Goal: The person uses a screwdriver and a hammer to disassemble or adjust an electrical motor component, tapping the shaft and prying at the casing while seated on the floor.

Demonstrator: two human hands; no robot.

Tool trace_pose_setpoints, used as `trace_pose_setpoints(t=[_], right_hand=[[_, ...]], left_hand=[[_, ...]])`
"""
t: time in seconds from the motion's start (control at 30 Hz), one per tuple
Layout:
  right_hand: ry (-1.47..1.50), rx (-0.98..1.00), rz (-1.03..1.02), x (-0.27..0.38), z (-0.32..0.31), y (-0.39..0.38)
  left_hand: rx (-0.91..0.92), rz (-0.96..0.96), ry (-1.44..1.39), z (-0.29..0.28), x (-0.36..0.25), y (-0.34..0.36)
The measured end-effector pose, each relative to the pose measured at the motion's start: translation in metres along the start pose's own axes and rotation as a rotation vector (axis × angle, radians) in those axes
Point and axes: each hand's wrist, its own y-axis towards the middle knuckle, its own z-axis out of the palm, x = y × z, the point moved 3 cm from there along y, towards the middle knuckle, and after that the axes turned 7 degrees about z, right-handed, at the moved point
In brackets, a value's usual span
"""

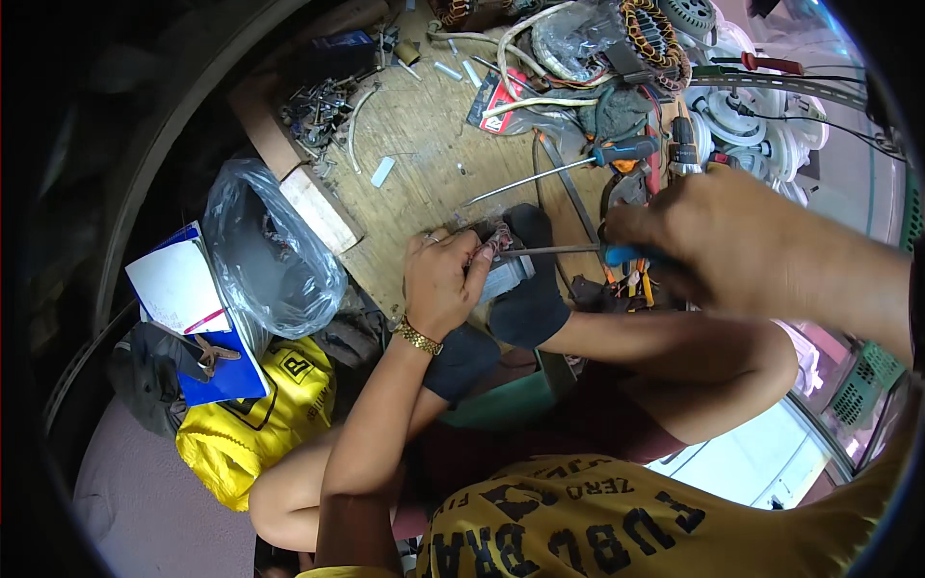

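My left hand (438, 276), with a gold watch on its wrist, is closed around a small grey boxy part (507, 276) whose kind I cannot make out. Frayed reddish strands (497, 239) show by its thumb. My right hand (689, 241), slightly blurred, grips the blue handle of a screwdriver (564, 249). Its shaft points left, and the tip ends at the strands beside my left thumb. My feet in dark socks (532, 313) rest right against the part, which they partly hide.
On the wooden board (424, 125) lie another screwdriver (540, 179), a heap of screws (323, 111) and white cables (540, 100). Wound copper coils (655, 39) and white round parts (747, 125) fill the far right. A clear plastic bag (323, 284) and notebook (188, 279) are left.
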Motion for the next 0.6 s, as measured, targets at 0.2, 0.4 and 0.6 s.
trace_pose_setpoints(t=[0.2,0.4,0.6], right_hand=[[-0.02,-0.082,0.11,0.022,0.025,-0.022],[0.055,-0.531,-0.031,0.007,0.087,-0.044],[-0.048,-0.591,0.062,-0.017,0.096,-0.053]], left_hand=[[-0.018,-0.027,0.036,0.002,0.003,-0.005],[-0.081,-0.081,0.045,0.005,-0.002,-0.015],[-0.091,-0.084,0.109,0.01,-0.002,-0.02]])
